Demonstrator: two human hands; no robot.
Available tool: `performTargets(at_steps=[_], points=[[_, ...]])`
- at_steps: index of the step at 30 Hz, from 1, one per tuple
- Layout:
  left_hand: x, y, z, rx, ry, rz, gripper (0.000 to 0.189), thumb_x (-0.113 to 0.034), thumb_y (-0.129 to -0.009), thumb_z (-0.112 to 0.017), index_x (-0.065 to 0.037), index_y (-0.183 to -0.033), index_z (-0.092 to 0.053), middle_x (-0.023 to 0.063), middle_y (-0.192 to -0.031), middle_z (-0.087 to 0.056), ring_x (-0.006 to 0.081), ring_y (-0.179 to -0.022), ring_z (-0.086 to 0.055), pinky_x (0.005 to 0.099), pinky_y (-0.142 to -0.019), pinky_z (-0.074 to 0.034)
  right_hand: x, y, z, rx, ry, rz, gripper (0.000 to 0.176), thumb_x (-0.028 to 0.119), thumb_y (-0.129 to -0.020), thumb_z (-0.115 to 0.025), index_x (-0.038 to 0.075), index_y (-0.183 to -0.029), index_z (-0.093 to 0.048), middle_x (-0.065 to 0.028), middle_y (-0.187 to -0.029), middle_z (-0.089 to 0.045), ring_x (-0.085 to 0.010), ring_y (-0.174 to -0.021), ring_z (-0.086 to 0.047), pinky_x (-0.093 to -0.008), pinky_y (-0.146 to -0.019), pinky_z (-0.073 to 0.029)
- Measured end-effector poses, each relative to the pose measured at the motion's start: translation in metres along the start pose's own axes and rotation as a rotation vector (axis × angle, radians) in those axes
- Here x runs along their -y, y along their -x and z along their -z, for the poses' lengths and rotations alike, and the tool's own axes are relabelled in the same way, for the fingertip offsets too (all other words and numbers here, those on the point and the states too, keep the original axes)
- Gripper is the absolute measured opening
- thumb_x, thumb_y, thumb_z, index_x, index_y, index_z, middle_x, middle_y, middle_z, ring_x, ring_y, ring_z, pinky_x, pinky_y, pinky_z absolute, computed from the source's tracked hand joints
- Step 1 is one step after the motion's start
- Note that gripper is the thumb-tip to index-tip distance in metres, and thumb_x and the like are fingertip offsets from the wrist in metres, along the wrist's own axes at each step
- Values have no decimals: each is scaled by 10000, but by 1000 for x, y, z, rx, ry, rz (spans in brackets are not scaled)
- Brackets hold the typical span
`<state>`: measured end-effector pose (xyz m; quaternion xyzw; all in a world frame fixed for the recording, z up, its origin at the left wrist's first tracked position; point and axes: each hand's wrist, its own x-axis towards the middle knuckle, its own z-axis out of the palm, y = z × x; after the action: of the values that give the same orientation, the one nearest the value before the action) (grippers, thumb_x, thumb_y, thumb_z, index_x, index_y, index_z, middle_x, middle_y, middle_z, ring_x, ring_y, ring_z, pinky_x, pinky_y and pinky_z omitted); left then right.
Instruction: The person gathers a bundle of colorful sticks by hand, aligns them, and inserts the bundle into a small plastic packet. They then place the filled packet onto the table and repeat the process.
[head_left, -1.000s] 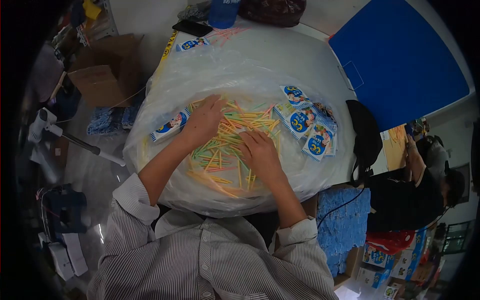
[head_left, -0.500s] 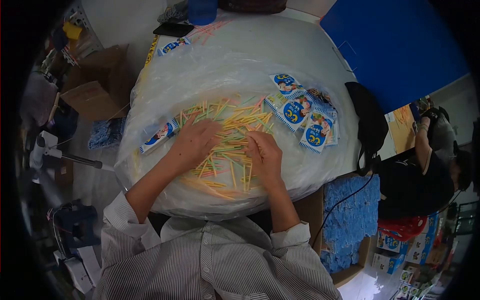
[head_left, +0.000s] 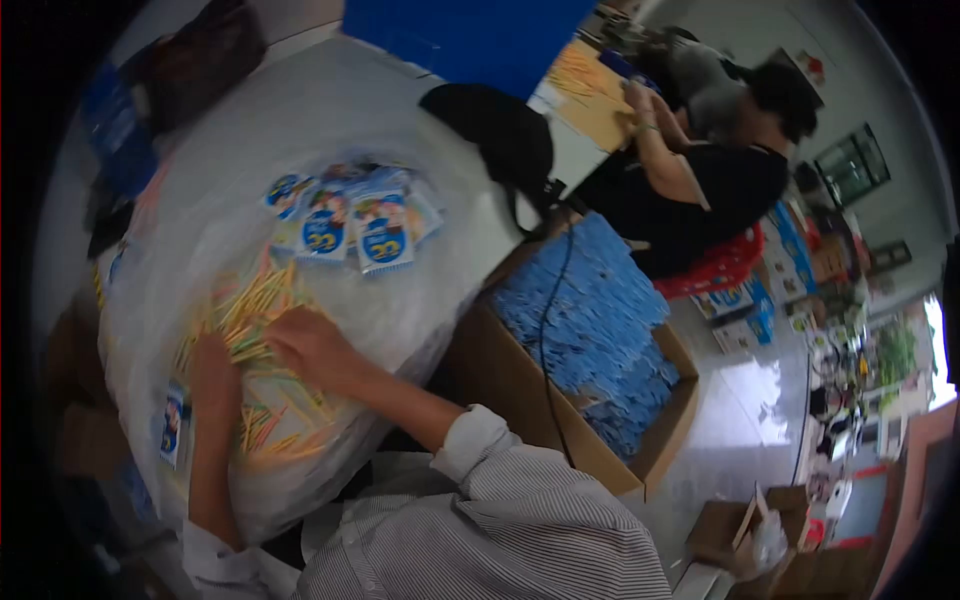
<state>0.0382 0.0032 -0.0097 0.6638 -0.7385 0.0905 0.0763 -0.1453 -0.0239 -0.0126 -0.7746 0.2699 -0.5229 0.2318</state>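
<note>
- Your right hand (head_left: 315,345) sits palm-down on the coloured sticks (head_left: 250,300), fingers bent over them. Motion blur, so I cannot tell whether it grasps any.
- Your left hand (head_left: 215,372) lies flat on the near-left part of the same pile, fingers loose, nothing gripped.
- Sticks lie as a loose heap between and under both hands, on the clear plastic sheet (head_left: 200,215) that covers the table.
- One blue packet (head_left: 172,425) lies just left of your left wrist, on the sheet.
- More blue packets (head_left: 350,225) lie in a cluster beyond the pile, apart from your hands.
- Black bag (head_left: 495,130) sits at the table's far edge.
- Cardboard box (head_left: 500,385) stands beside the table to your right, filled with blue packs (head_left: 590,330); a black cable runs across them.
- Co-worker (head_left: 690,175) in a dark top sits past the box, arms raised at another surface.
</note>
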Motion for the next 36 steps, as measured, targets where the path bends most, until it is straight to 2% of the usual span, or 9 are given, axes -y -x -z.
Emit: performTargets(at_steps=[7,9,13,15,26,29,31,34,36], points=[[14,-2,39,-94,158,-100,231,-44,-738,-397,25,-958,-403,240,-918,-460,389,-848,-445,424,-691,-355,0,4,2,57,15,-61,76,77,-696,-544,29,-747,-514,-121,-732,-509,-277,-742,-506,-368,-658,-406],[-7,-11,76,80,429,59,224,-33,-743,-386,14,-962,-391,228,-881,-485,386,-823,-457,415,-670,-358,2,4,3,65,46,-40,76,85,-700,-538,32,-748,-514,-119,-727,-506,-278,-738,-505,-367,-664,-406],[4,-21,71,92,477,109,189,-19,-753,-368,14,-935,-406,224,-834,-507,385,-786,-475,390,-651,-374,3,4,4,57,61,-27,82,102,-706,-530,43,-761,-516,-114,-721,-504,-274,-739,-502,-361,-677,-406],[6,-21,67,1,617,-77,181,-11,-763,-367,24,-932,-425,208,-824,-524,351,-765,-502,349,-653,-391,3,5,3,58,65,-30,81,106,-705,-529,45,-756,-516,-110,-720,-505,-270,-742,-501,-359,-677,-407],[24,-25,55,19,875,-41,241,-32,-823,-347,5,-1053,-413,83,-750,-477,153,-639,-456,255,-612,-384,-1,5,0,48,124,16,85,113,-698,-517,32,-716,-499,-99,-699,-503,-261,-728,-498,-355,-664,-409],[-2,-19,67,57,868,39,257,-31,-818,-351,3,-1068,-404,73,-757,-476,140,-621,-448,244,-582,-376,13,-1,10,50,-10,-96,153,136,-730,-507,15,-825,-507,-132,-784,-518,-289,-779,-500,-355,-698,-406],[-16,-15,73,47,849,67,263,-29,-814,-353,5,-1070,-403,68,-749,-474,134,-615,-444,237,-565,-373,35,-12,19,-97,-350,-263,330,165,-764,-494,-3,-1041,-432,-180,-979,-484,-312,-920,-471,-344,-790,-378],[-19,-11,65,174,991,72,251,-41,-807,-350,-5,-1045,-423,59,-740,-478,117,-612,-445,228,-528,-370,48,-26,15,-32,-431,-171,496,190,-780,-487,-15,-1183,-283,-195,-1131,-391,-310,-1047,-403,-325,-868,-325],[-4,-5,43,334,1392,156,180,-85,-820,-364,-26,-964,-455,40,-684,-474,93,-578,-447,222,-494,-360,53,-33,10,-45,-483,-228,515,183,-776,-488,-21,-1192,-261,-196,-1148,-372,-305,-1068,-383,-320,-885,-308]])
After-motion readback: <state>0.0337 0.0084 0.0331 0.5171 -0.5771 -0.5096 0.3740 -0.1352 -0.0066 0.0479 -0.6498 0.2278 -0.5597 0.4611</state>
